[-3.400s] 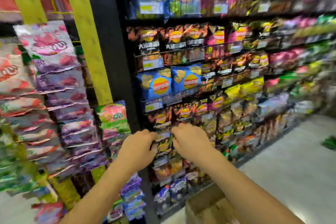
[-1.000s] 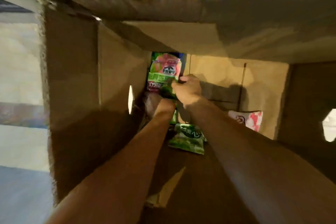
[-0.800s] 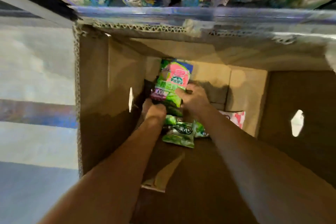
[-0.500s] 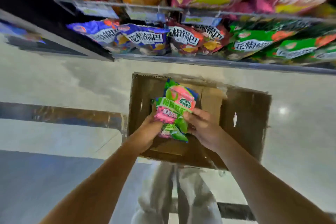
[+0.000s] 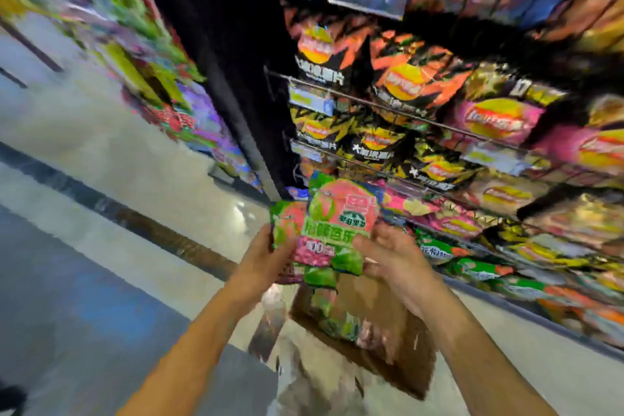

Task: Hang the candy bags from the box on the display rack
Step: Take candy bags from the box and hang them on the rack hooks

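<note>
Candy bags [image 5: 337, 230] are resting gripped between your left hand [image 5: 265, 258] and right hand [image 5: 396, 262], so be keeping their tops level while lifting.

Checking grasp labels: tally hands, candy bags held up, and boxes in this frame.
bare hands: 2, left hand, right hand
green-and-pink plastic candy bags held between them: 2 distinct, any further ones blurred
brown cardboard box below: 1
Total: 5
</note>
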